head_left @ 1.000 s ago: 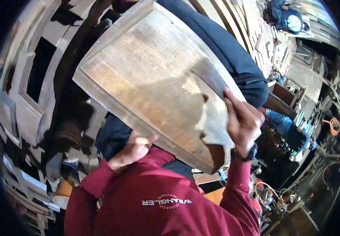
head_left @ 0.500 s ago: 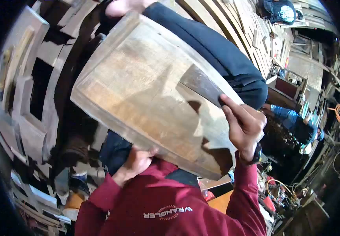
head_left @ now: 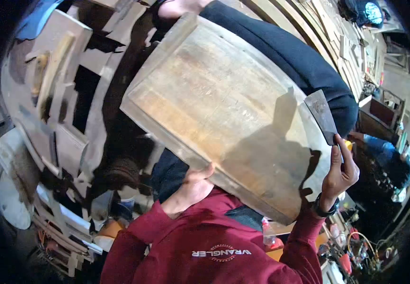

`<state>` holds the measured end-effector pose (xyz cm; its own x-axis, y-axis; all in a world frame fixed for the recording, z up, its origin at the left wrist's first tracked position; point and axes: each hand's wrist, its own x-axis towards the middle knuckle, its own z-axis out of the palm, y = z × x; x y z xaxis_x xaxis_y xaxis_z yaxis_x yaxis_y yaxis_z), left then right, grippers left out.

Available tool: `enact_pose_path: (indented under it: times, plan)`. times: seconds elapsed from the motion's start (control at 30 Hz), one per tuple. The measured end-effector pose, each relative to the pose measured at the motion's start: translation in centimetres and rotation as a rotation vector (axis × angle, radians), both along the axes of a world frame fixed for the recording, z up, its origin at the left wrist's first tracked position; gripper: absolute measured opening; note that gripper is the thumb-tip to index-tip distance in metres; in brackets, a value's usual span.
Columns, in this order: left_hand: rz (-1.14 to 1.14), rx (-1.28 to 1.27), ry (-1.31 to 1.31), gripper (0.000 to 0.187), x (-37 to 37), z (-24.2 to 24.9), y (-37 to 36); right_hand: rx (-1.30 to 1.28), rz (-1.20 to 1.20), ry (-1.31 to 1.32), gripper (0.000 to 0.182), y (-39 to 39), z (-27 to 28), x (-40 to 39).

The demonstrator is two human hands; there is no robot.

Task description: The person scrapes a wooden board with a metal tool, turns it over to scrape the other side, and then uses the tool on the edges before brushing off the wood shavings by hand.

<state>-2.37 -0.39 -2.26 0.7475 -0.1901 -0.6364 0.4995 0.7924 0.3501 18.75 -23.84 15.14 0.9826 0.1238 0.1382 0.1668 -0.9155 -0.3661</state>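
The wooden panel (head_left: 224, 113) stood tilted in front of the chest; it looked stiff, fairly heavy and rough-faced, best gripped by its framed edges. The left hand (head_left: 190, 189) was clamped on its lower edge. The right hand (head_left: 340, 173) pinched a thin, flat scraper blade (head_left: 322, 116) against the panel's right side. The maroon sweatshirt (head_left: 214, 246) read "WRANGLER", mirrored

Maroon long-sleeved top (head_left: 205, 246) with white chest lettering, dark wristwatch (head_left: 324, 209)

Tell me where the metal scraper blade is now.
In the head view, the scraper blade is at the right, pinched by the right hand, over the wooden panel's right edge.
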Motion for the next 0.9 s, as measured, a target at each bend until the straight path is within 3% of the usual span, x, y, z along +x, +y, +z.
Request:
enact_pose_path:
  times: [0.07, 0.17, 0.4, 0.53, 0.8, 0.9]
  plan:
    - [0.207, -0.408, 0.104, 0.049, 2.3, 2.0, 0.3, 0.047, -0.028, 0.002, 0.021, -0.4, -0.3, -1.4]
    - [0.205, -0.422, 0.066, 0.039, 1.6, 1.4, 0.0, 0.054, 0.002, -0.037, 0.025, -1.5, -0.1, -2.9]
    - [0.175, -0.49, 0.117, 0.044, 1.9, 2.5, -0.1, 0.154, -0.117, -0.09, 0.025, -3.6, 0.6, -6.0]
    - [0.221, -0.455, 0.075, 0.044, 2.4, 3.0, -0.2, 0.094, -0.029, -0.047, 0.025, -2.8, 0.8, -7.5]
    - [0.287, -0.356, -0.019, 0.045, 2.4, 2.6, -1.1, 0.175, -0.173, 0.071, 0.025, -1.6, 0.0, -10.3]
    - [0.286, -0.428, 0.005, 0.046, 2.5, 3.1, -0.9, 0.184, -0.165, 0.077, 0.025, -2.1, -0.5, -10.3]
